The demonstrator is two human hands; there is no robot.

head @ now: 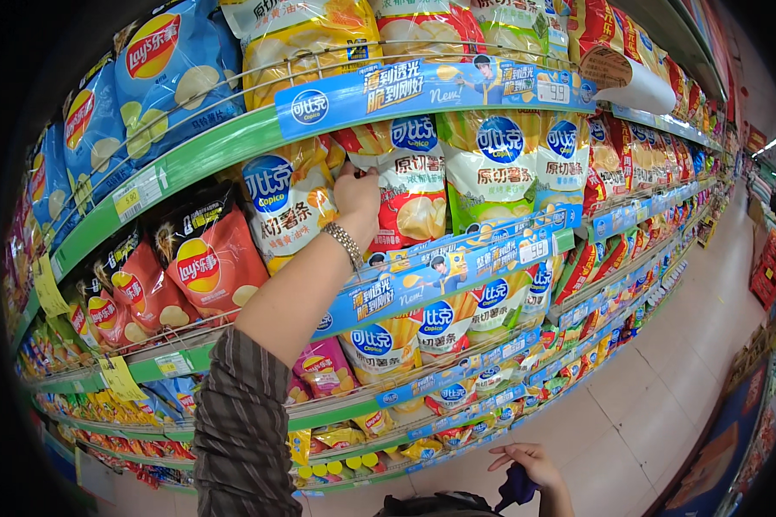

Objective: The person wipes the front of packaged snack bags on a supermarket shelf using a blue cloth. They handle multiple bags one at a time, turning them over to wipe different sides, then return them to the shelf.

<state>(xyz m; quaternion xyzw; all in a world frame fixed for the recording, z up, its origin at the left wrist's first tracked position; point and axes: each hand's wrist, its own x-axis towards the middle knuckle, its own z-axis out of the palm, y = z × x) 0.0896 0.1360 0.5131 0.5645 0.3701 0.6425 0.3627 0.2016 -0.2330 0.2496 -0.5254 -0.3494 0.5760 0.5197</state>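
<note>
My left hand (357,194), with a metal bracelet at the wrist, reaches to the second shelf. Its curled fingers touch the upper edge of a red and white Copico chip bag (414,187); how firmly they hold it I cannot tell. A yellow and white Copico bag (284,200) leans just left of that hand, and a green and white Copico bag (495,168) stands to the right. Low in the view, away from the shelves, is my right hand (524,462), its fingers partly spread. A dark purple item (516,488) hangs at its palm, partly hidden; whether it is gripped is unclear.
Wire rails and a blue price strip (427,274) run along the shelf fronts. Blue Lay's bags (174,77) fill the upper left, red Lay's bags (213,258) the shelf below. A curled paper sign (640,84) juts out above. Tiled floor (621,413) and another display lie right.
</note>
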